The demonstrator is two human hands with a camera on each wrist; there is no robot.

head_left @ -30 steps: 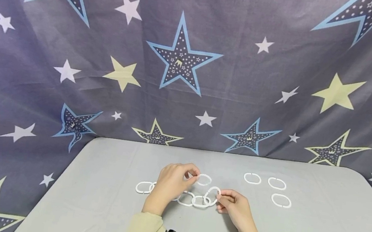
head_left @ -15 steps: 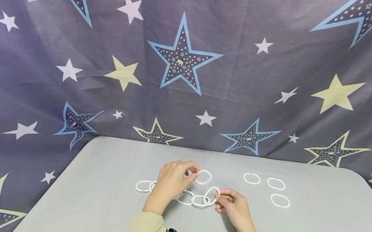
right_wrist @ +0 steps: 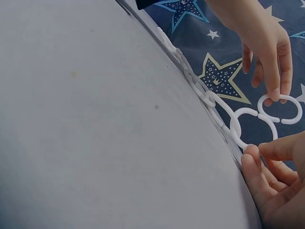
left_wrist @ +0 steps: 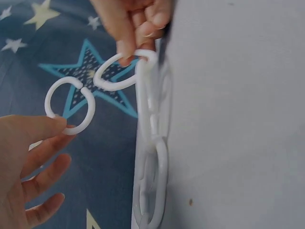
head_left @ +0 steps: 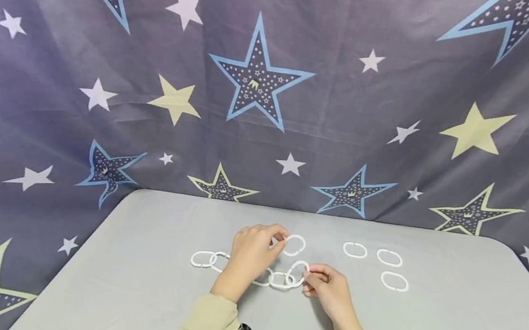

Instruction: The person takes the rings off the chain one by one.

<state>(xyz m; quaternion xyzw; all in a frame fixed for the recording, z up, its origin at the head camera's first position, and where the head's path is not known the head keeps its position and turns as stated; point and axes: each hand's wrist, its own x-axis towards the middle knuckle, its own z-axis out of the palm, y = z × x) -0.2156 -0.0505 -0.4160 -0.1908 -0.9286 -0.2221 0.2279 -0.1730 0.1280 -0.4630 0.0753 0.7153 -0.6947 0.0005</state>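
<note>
My left hand point(head_left: 254, 252) pinches a loose white plastic chain link point(left_wrist: 90, 107) between thumb and forefinger; the left wrist view shows a small gap in its side. A chain of similar links point(head_left: 281, 287) runs along the table to the left, partly hidden behind the left hand and forearm. With thumb and fingertips my right hand point(head_left: 330, 289) holds the chain's end link point(right_wrist: 252, 110), tilted up from the table. The loose link is just above and behind that end link, apart from it in the head view. In the right wrist view the two links overlap slightly.
Three separate white links lie at the back right of the grey table point(head_left: 450, 329): one link point(head_left: 354, 256), a second link point(head_left: 388, 264) and a third link point(head_left: 393, 288). A dark star-patterned cloth point(head_left: 329, 112) hangs behind the table's far edge.
My left hand has lifted the loose link slightly and moved it a little right, turning it more upright. My right hand keeps its hold on the end link, with only a slight leftward shift.
</note>
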